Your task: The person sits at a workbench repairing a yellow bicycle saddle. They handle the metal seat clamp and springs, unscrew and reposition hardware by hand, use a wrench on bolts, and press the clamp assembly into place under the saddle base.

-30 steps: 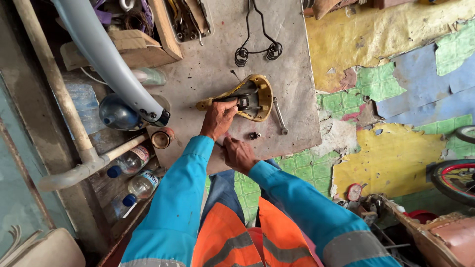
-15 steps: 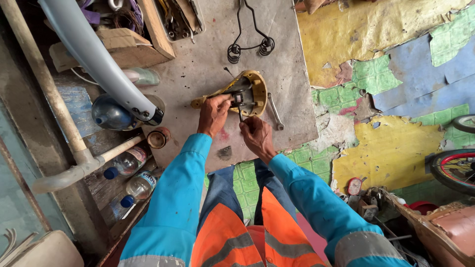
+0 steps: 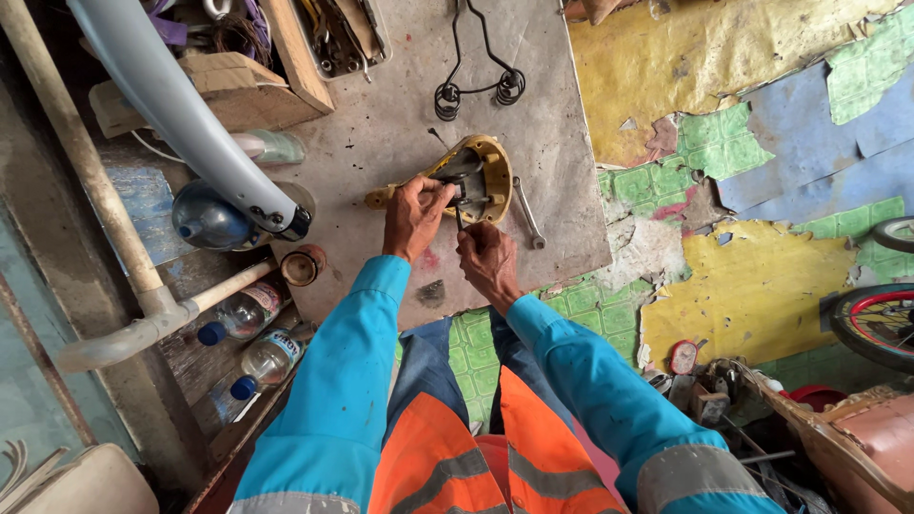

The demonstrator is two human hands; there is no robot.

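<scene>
An upturned bicycle saddle (image 3: pixel 493 160) with a yellow underside and a dark metal clamp lies on a grey board (image 3: pixel 562 190). My left hand (image 3: pixel 414 217) grips the saddle's narrow end and rails. My right hand (image 3: pixel 487 259) is just below the clamp, fingers closed on a thin dark tool (image 3: pixel 459 217) that points up into the clamp. A silver spanner (image 3: pixel 526 211) lies on the board beside the saddle's right edge. Both my sleeves are blue.
A black wire spring frame (image 3: pixel 476 67) lies further up the board. A wooden box of tools (image 3: pixel 286 57), a pale grey mudguard (image 3: pixel 181 114), a small tin (image 3: pixel 303 265), plastic bottles (image 3: pixel 249 312) and a white pipe (image 3: pixel 143 286) crowd the left. A bicycle wheel (image 3: pixel 881 319) is at the right.
My right hand has moved up from the board's near part to the saddle clamp. My left hand has kept its grip on the saddle.
</scene>
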